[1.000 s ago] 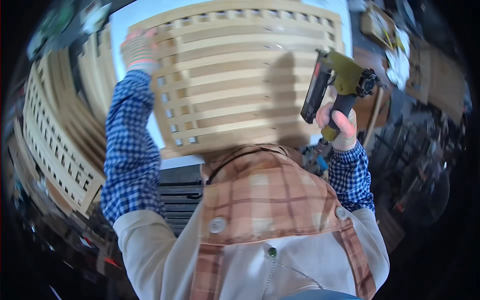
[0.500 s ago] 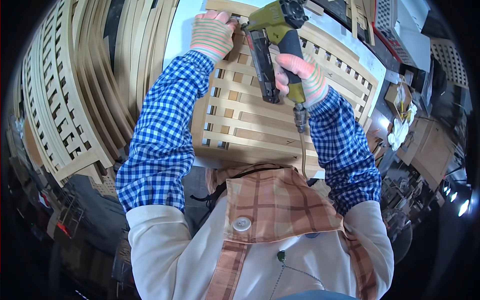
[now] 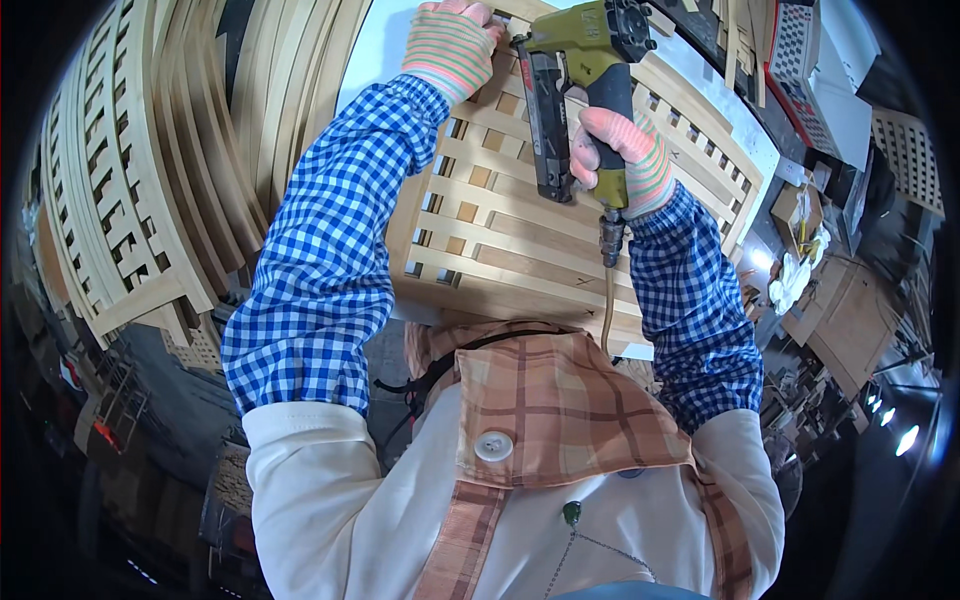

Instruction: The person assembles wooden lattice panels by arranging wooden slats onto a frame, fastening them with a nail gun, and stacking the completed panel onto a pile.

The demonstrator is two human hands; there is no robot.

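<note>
My right hand, in a pink and green striped glove, is wrapped around the grip of an olive and black air nail gun. An air hose runs from the grip's base toward my body. Below the tool lies a wooden lattice panel of crossed pale slats in a frame. The gun's nose is over the panel's far left part; contact cannot be made out. Just left of that nose, my left hand, gloved alike, rests at the panel with its fingers curled. What they grip is hidden.
Long curved wooden strips and lattice pieces are stacked on the left. The panel lies on a pale blue-white tabletop. At the right are a red-edged white box, a small open carton and a white crumpled cloth.
Both hands have shifted right across the panel, the nail gun moving with my right hand. My left hand has also gone slightly farther away. The view itself has shifted a little.
</note>
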